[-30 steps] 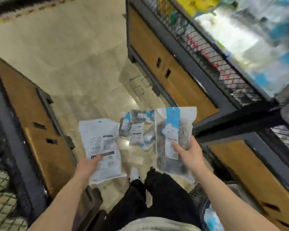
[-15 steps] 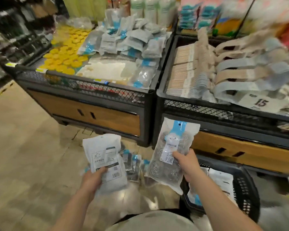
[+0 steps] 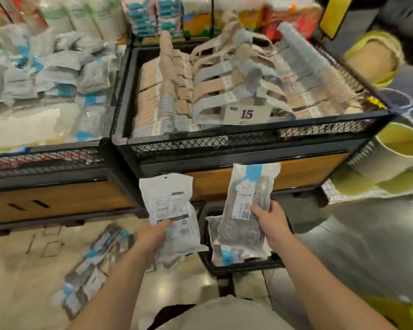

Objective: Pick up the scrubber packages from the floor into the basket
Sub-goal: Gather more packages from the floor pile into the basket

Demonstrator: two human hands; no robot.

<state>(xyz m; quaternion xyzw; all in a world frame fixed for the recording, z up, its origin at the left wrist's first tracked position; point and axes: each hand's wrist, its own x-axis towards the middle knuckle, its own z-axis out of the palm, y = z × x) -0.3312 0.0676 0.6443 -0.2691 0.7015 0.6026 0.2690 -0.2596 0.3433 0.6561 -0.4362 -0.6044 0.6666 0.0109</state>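
Note:
My left hand (image 3: 152,236) grips a white scrubber package (image 3: 169,206) with its printed back label facing me, just left of the black basket (image 3: 204,257). My right hand (image 3: 271,221) holds a clear package of metal scrubbers with a blue header (image 3: 246,198) upright over the basket. At least one more package (image 3: 234,256) lies inside the basket. Several scrubber packages (image 3: 93,265) lie scattered on the tiled floor to the lower left.
Two black mesh display bins on wooden bases stand ahead: the left bin (image 3: 45,160) holds packaged scrubbers, the right bin (image 3: 248,139) holds hangers and a price card marked 15. Yellow-green buckets (image 3: 396,151) are stacked at right.
The view has swung right, from the aisle floor to the bins and basket. Both hands kept their packages; the right one now hangs over the basket and the left sits beside it.

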